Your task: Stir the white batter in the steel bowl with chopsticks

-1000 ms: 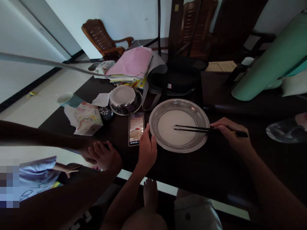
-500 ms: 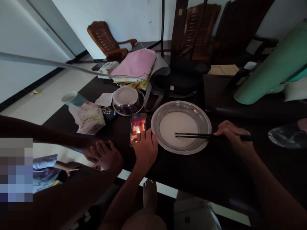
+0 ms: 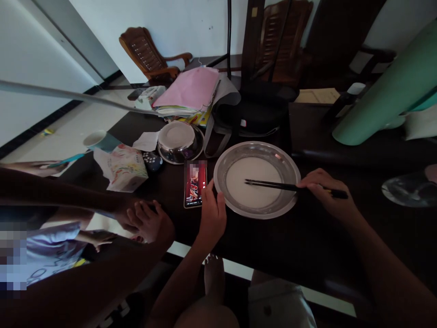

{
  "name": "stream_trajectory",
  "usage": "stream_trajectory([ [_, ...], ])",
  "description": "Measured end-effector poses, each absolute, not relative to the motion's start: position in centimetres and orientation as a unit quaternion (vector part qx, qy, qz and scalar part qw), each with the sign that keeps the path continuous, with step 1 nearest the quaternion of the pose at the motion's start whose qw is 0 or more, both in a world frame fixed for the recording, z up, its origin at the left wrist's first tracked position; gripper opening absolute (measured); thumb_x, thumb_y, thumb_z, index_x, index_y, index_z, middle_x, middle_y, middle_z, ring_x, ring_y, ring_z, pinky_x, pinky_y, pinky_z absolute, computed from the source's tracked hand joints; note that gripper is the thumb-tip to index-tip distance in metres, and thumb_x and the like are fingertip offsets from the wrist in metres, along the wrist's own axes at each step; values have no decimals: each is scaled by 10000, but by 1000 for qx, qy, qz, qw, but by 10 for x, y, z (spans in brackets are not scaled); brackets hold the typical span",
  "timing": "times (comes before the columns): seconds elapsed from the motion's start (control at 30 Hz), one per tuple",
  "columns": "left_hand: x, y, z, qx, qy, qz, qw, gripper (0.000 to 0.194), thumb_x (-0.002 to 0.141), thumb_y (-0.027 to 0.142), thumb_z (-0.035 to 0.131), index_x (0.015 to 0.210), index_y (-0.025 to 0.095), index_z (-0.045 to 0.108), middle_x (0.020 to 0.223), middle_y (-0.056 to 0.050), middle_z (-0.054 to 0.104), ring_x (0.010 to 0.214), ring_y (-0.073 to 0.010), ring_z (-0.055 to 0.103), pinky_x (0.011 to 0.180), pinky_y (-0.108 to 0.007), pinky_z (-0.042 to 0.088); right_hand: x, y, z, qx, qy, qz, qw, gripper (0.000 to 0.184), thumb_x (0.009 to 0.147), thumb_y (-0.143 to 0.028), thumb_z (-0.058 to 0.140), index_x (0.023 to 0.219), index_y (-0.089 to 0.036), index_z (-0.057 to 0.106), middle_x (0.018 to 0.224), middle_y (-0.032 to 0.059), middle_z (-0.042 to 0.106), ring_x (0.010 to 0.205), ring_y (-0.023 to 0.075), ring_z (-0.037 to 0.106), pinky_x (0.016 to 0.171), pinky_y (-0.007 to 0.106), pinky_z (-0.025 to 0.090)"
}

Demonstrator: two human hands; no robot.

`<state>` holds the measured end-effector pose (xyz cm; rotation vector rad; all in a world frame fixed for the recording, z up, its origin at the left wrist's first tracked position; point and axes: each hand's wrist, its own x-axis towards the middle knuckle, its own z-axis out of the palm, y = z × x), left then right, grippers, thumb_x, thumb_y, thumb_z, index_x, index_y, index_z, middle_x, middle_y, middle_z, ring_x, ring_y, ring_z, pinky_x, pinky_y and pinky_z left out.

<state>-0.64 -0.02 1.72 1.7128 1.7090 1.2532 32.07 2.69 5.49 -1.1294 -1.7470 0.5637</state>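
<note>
A wide metal basin (image 3: 223,152) stands on the dark table with milky white liquid (image 3: 252,175) in it. My right hand (image 3: 326,193) is closed around a pair of black chopsticks (image 3: 276,185), whose tips reach over or into the liquid; which of the two I cannot tell. At the basin's near left edge, my left hand (image 3: 214,214) grips the rim, fingers up along the outside. Close beside that hand lies a phone (image 3: 194,184) with a lit red picture on its screen.
An upturned metal bowl (image 3: 177,139), a tissue box (image 3: 128,168), a cup (image 3: 100,140) and stacked papers (image 3: 187,89) occupy the left and back. Another person's clasped hands (image 3: 148,221) rest at the left edge. A green cylinder (image 3: 372,107) slants at the right.
My left hand has shifted from over the phone onto the basin's rim. The phone's picture has changed. The chopsticks have turned slightly in my right hand, their tips now higher and further left.
</note>
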Motion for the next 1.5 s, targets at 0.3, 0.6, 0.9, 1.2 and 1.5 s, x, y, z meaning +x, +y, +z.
stream_trajectory([
  [0.3, 2, -7, 13, 575, 578, 477, 327, 670, 1086, 559, 399, 1678, 254, 333, 1776, -79, 319, 1666, -238, 241, 1370, -420, 173, 317, 26, 57, -437, -704, 285, 482, 276, 987, -438, 659, 799, -326, 827, 837, 32, 844, 883, 275, 716, 786, 458, 599],
  [0.6, 6, -9, 6, 577, 581, 511, 261, 619, 1082, 550, 440, 1599, 210, 414, 1657, -167, 481, 1534, -267, 486, 1281, -434, 377, 319, 22, 55, -468, -660, 296, 507, 344, 1022, -442, 593, 750, -357, 787, 797, 16, 815, 787, 286, 720, 758, 531, 561],
  [0.9, 6, -20, 9, 669, 613, 415, 64, 374, 1067, 356, 442, 1380, 183, 554, 1255, -162, 743, 1132, -287, 714, 1166, -574, 388, 316, 19, 63, -494, -653, 287, 497, 315, 1013, -464, 595, 783, -391, 798, 831, 3, 808, 824, 294, 726, 771, 558, 577],
  [1.2, -3, -22, 26, 680, 650, 339, 29, 508, 1035, 458, 507, 1457, 176, 490, 1327, -196, 713, 1174, -356, 693, 1183, -665, 305, 322, 22, 56, -474, -665, 276, 507, 272, 1000, -357, 648, 789, -320, 816, 841, 45, 832, 817, 275, 723, 756, 466, 573],
  [1.5, -10, -17, 28, 703, 639, 313, 24, 538, 1032, 439, 508, 1486, 159, 434, 1379, -224, 669, 1158, -338, 694, 1046, -587, 471, 320, 22, 55, -449, -684, 281, 502, 245, 1000, -302, 651, 834, -307, 830, 878, 29, 836, 833, 236, 742, 742, 392, 587],
])
